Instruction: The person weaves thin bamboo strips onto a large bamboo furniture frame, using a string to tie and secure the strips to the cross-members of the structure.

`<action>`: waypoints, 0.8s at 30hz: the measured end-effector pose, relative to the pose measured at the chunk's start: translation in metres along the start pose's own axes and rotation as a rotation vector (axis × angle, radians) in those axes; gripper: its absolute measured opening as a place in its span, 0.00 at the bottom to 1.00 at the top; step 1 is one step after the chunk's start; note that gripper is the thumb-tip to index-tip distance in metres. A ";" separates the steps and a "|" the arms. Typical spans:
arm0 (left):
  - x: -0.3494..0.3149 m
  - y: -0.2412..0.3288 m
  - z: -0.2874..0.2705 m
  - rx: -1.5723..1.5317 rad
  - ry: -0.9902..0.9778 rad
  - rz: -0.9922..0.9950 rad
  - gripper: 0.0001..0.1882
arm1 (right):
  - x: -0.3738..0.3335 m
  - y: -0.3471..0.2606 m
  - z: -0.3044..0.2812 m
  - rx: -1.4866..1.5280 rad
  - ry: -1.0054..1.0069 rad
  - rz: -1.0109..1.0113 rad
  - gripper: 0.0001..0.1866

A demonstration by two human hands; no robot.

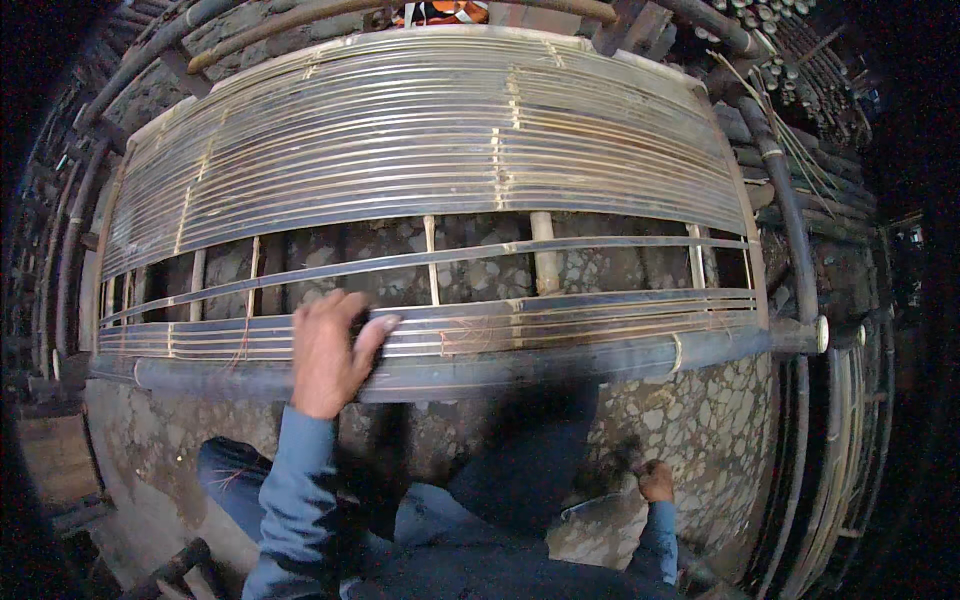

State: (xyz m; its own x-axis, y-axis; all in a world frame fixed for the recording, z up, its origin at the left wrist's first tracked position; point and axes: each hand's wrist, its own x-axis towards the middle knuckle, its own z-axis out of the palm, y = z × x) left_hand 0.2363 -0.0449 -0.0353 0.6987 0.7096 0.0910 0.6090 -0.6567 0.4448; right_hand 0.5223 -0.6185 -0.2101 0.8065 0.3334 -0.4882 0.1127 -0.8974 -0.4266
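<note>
A wide bamboo bench or bed frame stretches before me, its top made of long split bamboo slats tied with pale lashings. A single loose slat crosses the gap between the main slats and a narrow front group of slats. My left hand rests on that front group, just behind the thick front bamboo pole; its thumb stands apart from the slightly blurred fingers. Low at the right, my right hand hangs over the stone floor, fingers curled closed. Whatever it may hold is too dark to make out.
Cross poles show through the gap, over the stony floor. Bamboo poles lie along the right side, and cut bamboo ends are stacked at the far right. Reddish thin ties lie over my left knee.
</note>
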 end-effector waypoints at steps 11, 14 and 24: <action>0.010 0.010 0.036 -0.253 0.180 0.036 0.15 | -0.026 -0.367 -0.011 0.802 0.149 -0.315 0.12; 0.013 0.012 0.035 -0.268 0.216 0.065 0.15 | 0.000 -0.394 0.003 0.590 0.244 -0.396 0.13; 0.011 0.008 0.035 -0.292 0.283 0.092 0.12 | -0.032 -0.429 0.036 0.139 0.488 -0.667 0.13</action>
State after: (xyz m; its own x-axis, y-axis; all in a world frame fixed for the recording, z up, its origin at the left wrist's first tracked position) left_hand 0.2616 -0.0513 -0.0620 0.5897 0.7204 0.3650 0.3884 -0.6493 0.6539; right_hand 0.4274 -0.2334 -0.0392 0.7605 0.5906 0.2700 0.6081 -0.5020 -0.6150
